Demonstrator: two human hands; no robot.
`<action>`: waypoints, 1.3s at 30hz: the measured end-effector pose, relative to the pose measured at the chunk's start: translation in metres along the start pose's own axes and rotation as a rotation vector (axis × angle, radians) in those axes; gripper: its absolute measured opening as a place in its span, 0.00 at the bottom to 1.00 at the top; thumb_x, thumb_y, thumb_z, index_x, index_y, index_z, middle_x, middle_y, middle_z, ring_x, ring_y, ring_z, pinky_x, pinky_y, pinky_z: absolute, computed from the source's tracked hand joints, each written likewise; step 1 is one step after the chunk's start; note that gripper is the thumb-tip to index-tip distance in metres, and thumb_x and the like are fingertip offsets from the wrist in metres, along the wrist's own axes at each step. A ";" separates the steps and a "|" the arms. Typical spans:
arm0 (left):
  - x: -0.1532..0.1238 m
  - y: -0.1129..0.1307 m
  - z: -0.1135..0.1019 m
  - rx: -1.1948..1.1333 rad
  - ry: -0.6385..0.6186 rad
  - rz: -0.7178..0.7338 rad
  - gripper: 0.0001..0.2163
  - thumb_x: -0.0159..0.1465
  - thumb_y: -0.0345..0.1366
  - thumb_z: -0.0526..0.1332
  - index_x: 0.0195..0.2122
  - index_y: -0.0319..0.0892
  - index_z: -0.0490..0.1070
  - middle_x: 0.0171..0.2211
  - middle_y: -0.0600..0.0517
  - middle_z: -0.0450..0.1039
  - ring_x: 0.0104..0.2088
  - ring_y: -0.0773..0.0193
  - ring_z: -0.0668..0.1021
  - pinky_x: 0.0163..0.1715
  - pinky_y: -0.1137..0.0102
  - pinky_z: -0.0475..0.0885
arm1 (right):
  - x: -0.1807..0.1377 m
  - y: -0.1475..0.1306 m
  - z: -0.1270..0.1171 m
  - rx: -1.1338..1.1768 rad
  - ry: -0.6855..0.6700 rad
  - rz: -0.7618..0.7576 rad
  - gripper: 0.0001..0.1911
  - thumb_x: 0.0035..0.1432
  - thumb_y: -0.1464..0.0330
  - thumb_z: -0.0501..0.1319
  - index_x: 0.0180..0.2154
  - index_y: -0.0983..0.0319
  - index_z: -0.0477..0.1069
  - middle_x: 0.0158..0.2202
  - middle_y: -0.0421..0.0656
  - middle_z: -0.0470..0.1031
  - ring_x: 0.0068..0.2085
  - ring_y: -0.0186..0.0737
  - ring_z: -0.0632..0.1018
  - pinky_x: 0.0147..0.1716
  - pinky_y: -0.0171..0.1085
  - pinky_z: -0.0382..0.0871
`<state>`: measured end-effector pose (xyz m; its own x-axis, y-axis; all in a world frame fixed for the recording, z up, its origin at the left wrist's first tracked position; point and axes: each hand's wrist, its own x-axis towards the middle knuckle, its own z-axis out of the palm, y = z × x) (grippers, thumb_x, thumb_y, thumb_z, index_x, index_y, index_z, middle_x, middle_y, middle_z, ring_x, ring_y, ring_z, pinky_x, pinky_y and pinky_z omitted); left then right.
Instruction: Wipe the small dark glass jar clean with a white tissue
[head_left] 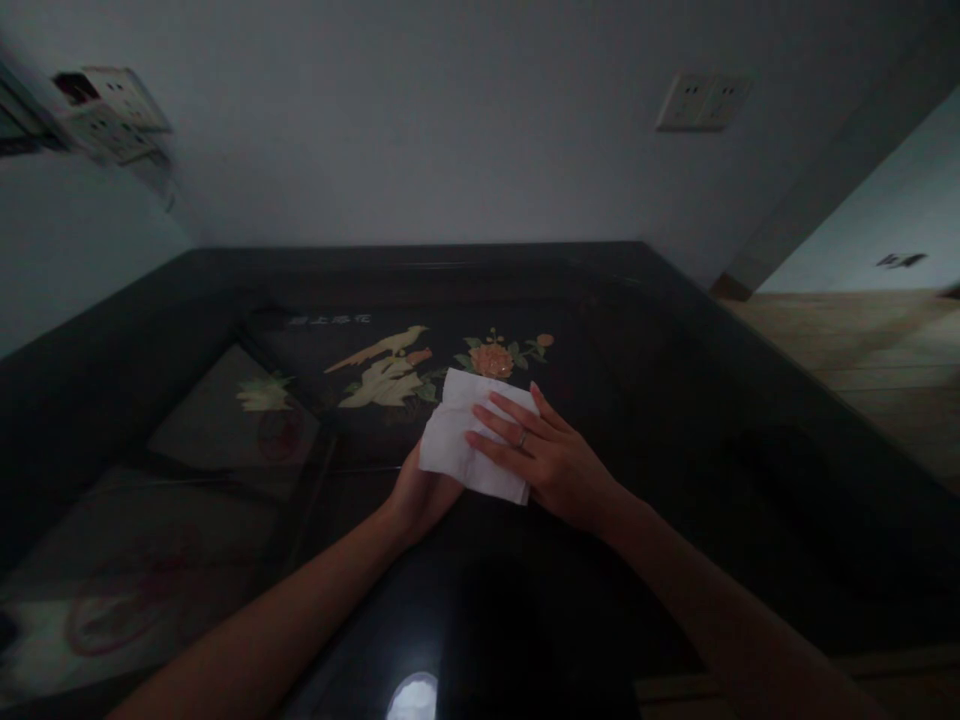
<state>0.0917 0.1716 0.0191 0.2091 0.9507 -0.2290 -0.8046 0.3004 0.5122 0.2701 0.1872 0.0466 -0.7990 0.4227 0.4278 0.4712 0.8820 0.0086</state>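
Note:
A folded white paper tissue is held between my two hands, just above a dark glossy tabletop. My left hand grips it from below on the left side, its fingers mostly hidden by the paper. My right hand, with a ring on one finger, lies over the tissue's right part, fingers slightly spread and pressed on its top; the thumb is out of sight. Beyond the tissue, the tabletop carries a picture of a golden bird and an orange flower.
A pale wall runs along the table's far edge. Wall sockets are at upper right, with more sockets at upper left. Wooden floor shows on the right. Reflections cover the tabletop's left part.

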 end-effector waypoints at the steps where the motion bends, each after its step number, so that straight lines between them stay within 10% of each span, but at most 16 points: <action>1: 0.000 0.000 0.001 -0.003 0.020 0.007 0.14 0.66 0.36 0.57 0.51 0.38 0.71 0.48 0.45 0.75 0.50 0.55 0.75 0.55 0.58 0.66 | 0.000 0.000 0.000 -0.009 -0.004 0.005 0.23 0.67 0.76 0.48 0.61 0.62 0.61 0.64 0.47 0.61 0.66 0.48 0.59 0.64 0.60 0.49; 13: 0.000 0.002 0.004 0.063 0.111 0.022 0.11 0.67 0.34 0.54 0.43 0.38 0.75 0.41 0.47 0.79 0.46 0.60 0.77 0.52 0.66 0.68 | 0.003 -0.019 0.002 -0.087 -0.043 0.167 0.22 0.66 0.73 0.52 0.61 0.63 0.61 0.56 0.52 0.72 0.59 0.51 0.69 0.62 0.62 0.55; 22: -0.003 -0.003 0.001 0.248 -0.053 0.120 0.12 0.63 0.38 0.61 0.47 0.41 0.73 0.45 0.48 0.76 0.45 0.61 0.76 0.44 0.70 0.70 | 0.007 -0.033 0.008 -0.184 0.010 0.231 0.14 0.64 0.74 0.55 0.49 0.69 0.72 0.42 0.51 0.78 0.47 0.48 0.75 0.59 0.53 0.62; 39: -0.005 -0.005 0.005 0.276 0.016 0.169 0.16 0.59 0.38 0.67 0.47 0.42 0.72 0.47 0.48 0.75 0.51 0.57 0.74 0.48 0.68 0.70 | 0.007 -0.033 0.016 -0.055 0.030 0.243 0.18 0.62 0.69 0.59 0.52 0.71 0.70 0.46 0.55 0.77 0.48 0.51 0.76 0.53 0.49 0.69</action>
<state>0.0973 0.1663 0.0215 0.0747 0.9882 -0.1335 -0.6454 0.1499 0.7490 0.2428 0.1643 0.0353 -0.6488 0.6139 0.4496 0.6685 0.7421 -0.0485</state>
